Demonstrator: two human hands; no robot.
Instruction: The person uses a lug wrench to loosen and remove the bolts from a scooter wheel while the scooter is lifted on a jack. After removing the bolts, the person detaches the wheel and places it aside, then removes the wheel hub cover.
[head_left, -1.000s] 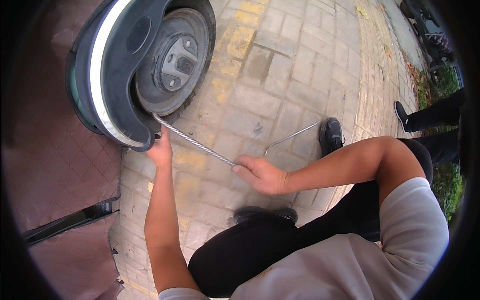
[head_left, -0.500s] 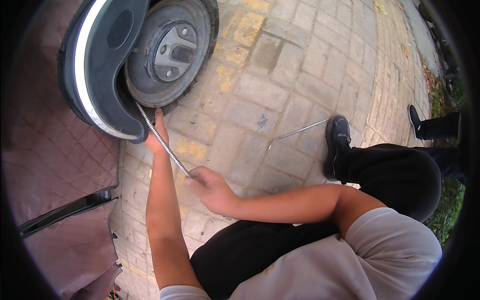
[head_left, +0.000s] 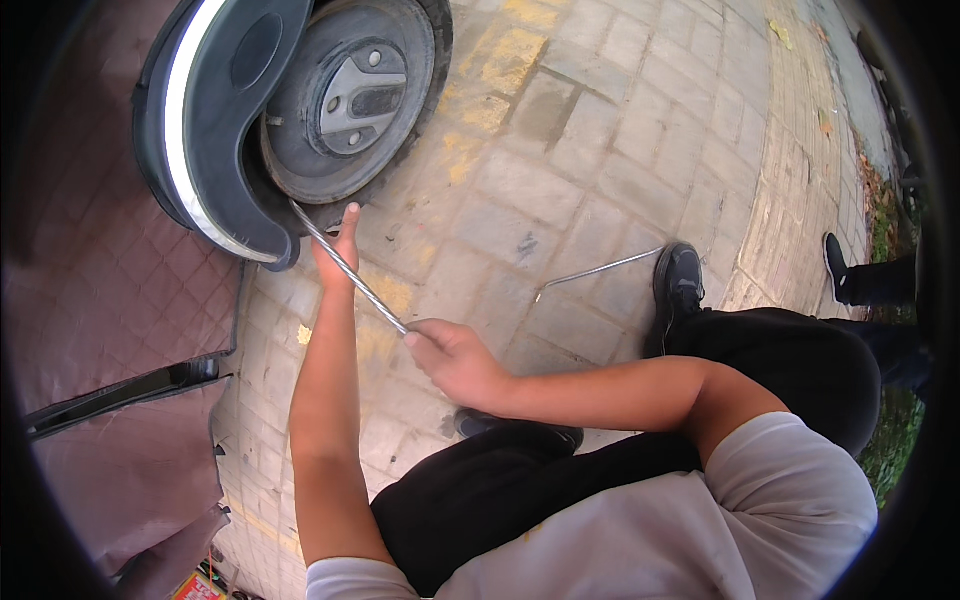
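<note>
My right hand (head_left: 450,360) grips the near end of a twisted silver metal bar (head_left: 355,275), whose far end reaches the lower rim of the wheel (head_left: 345,140) beside the black fender (head_left: 220,120) with its reflective white band. Below the wheel, my left hand (head_left: 338,245) has its thumb raised beside the tyre, behind the bar; its other fingers are mostly hidden at the fender's lower end. A second thin, bent metal rod (head_left: 600,268) lies on the pavement near my right shoe (head_left: 678,280).
A quilted maroon cover (head_left: 110,330) lines the left side. Grey paving (head_left: 520,200) with faded yellow markings surrounds the wheel. Another person's leg and shoe (head_left: 840,270) are at the right, by leaves and plants (head_left: 885,440). A small colourful object (head_left: 198,585) sits at lower left.
Compared with a second ago, my right hand is further left and lower, and the bar slopes more steeply from the rim. My left hand's thumb shows more clearly beside the tyre.
</note>
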